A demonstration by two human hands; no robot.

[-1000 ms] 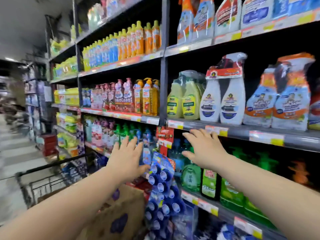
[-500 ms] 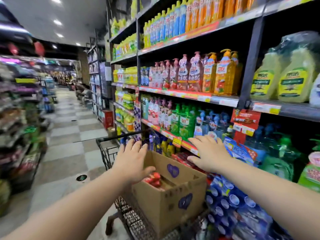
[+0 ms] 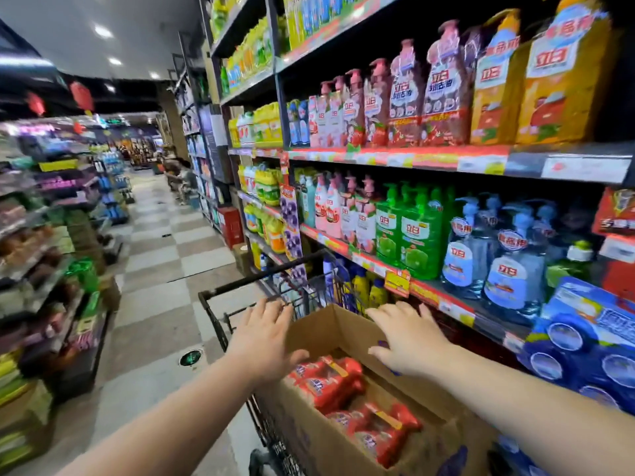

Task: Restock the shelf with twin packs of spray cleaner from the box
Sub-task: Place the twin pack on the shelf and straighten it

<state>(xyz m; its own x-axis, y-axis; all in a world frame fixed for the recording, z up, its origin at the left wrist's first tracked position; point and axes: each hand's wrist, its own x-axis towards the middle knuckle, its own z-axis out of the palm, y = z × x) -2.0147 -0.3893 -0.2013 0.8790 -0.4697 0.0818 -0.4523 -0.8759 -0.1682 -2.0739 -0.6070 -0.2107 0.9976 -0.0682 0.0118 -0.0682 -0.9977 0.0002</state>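
An open cardboard box (image 3: 316, 334) sits in a black wire shopping cart (image 3: 220, 304) in front of me. Inside lie red-wrapped packs of spray cleaner (image 3: 330, 381), with another pack (image 3: 378, 431) nearer to me. My left hand (image 3: 264, 338) hovers over the box's left edge with fingers spread, holding nothing. My right hand (image 3: 405, 338) hovers over the box's far right side, fingers straight and spread, also holding nothing. The spray-cleaner shelf section is out of view to the right.
Shelves (image 3: 446, 159) on the right hold pump bottles of dish soap in pink, green, blue and orange. Blue packs (image 3: 584, 345) hang at the lower right. A tiled aisle (image 3: 161, 262) runs ahead, with more shelving (image 3: 44, 262) on the left.
My view has swung left and down from the spray-bottle shelf to the cart. Both hands have dropped from shelf height to just above the open box.
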